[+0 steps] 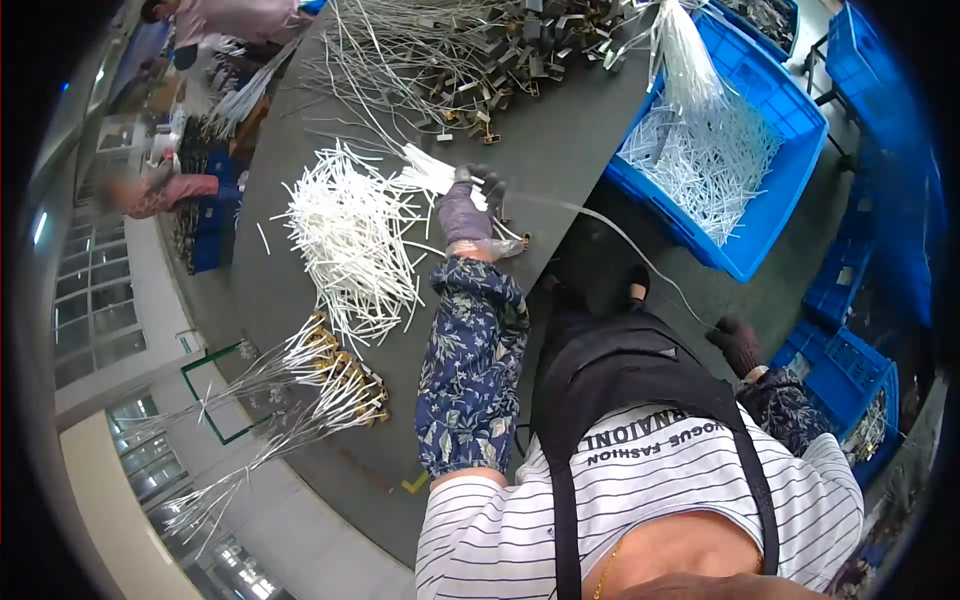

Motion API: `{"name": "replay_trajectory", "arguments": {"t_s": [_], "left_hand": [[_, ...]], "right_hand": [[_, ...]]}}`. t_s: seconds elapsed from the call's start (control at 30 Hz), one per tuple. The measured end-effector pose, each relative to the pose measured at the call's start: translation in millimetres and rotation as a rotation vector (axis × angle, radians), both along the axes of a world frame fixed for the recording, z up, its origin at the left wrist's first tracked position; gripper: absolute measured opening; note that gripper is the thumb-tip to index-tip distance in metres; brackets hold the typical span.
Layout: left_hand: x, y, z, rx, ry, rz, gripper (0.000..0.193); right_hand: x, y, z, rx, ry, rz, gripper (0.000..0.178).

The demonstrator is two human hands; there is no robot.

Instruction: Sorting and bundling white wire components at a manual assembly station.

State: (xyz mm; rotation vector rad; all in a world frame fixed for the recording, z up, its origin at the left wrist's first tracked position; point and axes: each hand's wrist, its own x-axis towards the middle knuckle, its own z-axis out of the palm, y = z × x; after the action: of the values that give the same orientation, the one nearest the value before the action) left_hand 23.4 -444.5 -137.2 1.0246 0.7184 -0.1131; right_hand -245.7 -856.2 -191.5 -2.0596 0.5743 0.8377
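My left hand (466,212), in a purple-grey glove, is closed at the table's near edge over a small bunch of white sleeve tubes (428,172). By its wrist a small brass-coloured part (525,242) sticks out on thin leads. A long thin white wire (625,232) runs from beside this hand, past the table edge, down to the right. At its other end my right hand (738,345), in a dark glove, is closed on the wire, out low at my right side. A large loose pile of white tubes (350,240) lies left of my left hand.
Many wired dark metal parts (530,50) cover the table's (560,150) far end. Bundled wires with yellowish ends (345,375) lie at the near left. A blue crate (745,255) of white tubes stands right; more blue crates (840,365) line the far right. Another person (165,192) is left.
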Motion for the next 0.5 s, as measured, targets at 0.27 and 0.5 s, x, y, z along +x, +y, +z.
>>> {"name": "replay_trajectory", "arguments": {"t_s": [0.27,0.5], "left_hand": [[-46.3,-45.0,-24.7,0.251,0.055,0.015,0.030],[-23.6,-78.1,38.1,-0.342,0.005,0.057,0.020]], "right_hand": [[28.0,44.0,38.8,0.052,-0.276,-0.059,0.033],[40.3,39.1,101.0,0.361,-0.337,0.043,0.022]]}}
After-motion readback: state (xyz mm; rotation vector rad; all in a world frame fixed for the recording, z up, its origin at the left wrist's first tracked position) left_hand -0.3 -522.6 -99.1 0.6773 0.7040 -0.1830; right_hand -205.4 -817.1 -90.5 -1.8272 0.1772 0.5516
